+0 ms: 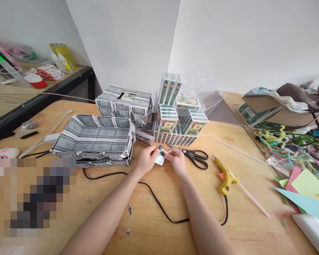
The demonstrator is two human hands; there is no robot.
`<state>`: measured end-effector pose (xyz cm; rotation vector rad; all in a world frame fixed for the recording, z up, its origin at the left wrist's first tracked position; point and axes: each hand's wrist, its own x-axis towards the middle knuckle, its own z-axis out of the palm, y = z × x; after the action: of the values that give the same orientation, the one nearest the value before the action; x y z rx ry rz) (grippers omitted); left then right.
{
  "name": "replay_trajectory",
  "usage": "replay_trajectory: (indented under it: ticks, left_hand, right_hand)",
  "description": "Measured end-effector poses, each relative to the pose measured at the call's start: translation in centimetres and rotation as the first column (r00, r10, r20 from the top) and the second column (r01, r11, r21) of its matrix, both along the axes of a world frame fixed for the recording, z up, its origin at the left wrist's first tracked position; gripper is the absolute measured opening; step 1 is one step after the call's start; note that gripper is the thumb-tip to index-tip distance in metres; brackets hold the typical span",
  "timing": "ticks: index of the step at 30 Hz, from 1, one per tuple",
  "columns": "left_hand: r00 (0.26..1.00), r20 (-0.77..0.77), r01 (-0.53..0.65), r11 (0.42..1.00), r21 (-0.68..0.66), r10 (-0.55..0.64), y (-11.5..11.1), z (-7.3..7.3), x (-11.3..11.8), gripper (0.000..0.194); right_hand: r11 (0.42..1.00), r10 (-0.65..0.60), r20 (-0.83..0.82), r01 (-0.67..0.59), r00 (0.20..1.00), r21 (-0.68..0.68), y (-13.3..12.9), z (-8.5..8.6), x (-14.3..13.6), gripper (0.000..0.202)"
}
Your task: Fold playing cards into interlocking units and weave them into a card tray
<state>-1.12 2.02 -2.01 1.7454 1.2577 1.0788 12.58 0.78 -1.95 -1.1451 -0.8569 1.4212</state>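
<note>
Between my two hands is a small playing card, pale with a bluish face. My left hand pinches its left side, thumb on top, and my right hand grips the right edge with closed fingers. Beyond my fingers stand stacked green-and-white card boxes. Left of my hands sits an open tray made of playing cards, with a larger block covered in cards behind it. Black-handled scissors lie just right of my right hand, their blades partly hidden by it.
A yellow glue gun with a glue stick in its back lies to the right, its black cord crossing under my forearms. Pipe cleaners and coloured paper cover the right edge. A shelf with bottles stands at left.
</note>
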Motion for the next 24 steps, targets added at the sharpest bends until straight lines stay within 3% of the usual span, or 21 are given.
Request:
replay_trajectory:
  ticks: [3,5,9,12,16,24]
  left_hand:
    - [0.994,-0.110,0.017,0.996,0.089,-0.007,-0.03,0.24,-0.18,0.032]
    - [0.995,-0.093,0.043,0.997,0.063,-0.037,-0.05,0.38,-0.11,0.031]
    - [0.985,0.150,0.107,0.988,-0.108,-0.091,-0.05,0.38,0.45,0.030]
    - [0.962,0.265,0.114,0.981,-0.159,-0.069,0.03,0.21,0.77,0.031]
    - [0.984,0.180,0.040,0.993,-0.115,-0.019,-0.05,-0.08,0.61,0.035]
    - [0.998,-0.001,0.066,0.997,-0.048,-0.067,-0.47,-0.22,0.29,0.033]
  right_hand:
    - [1.000,0.009,-0.002,-0.009,1.000,-0.010,0.05,-0.14,0.18,0.027]
    - [1.000,0.026,-0.012,-0.026,1.000,-0.016,0.06,-0.25,0.37,0.026]
    - [0.998,0.058,-0.080,-0.060,0.995,-0.023,0.00,-0.35,0.67,0.023]
    - [0.998,0.056,-0.107,-0.058,0.993,-0.017,-0.01,-0.38,0.70,0.023]
    - [1.000,0.004,-0.087,-0.005,0.996,-0.009,0.08,-0.58,0.63,0.024]
    - [0.998,-0.053,-0.076,0.052,0.996,-0.026,0.09,-0.74,0.90,0.022]
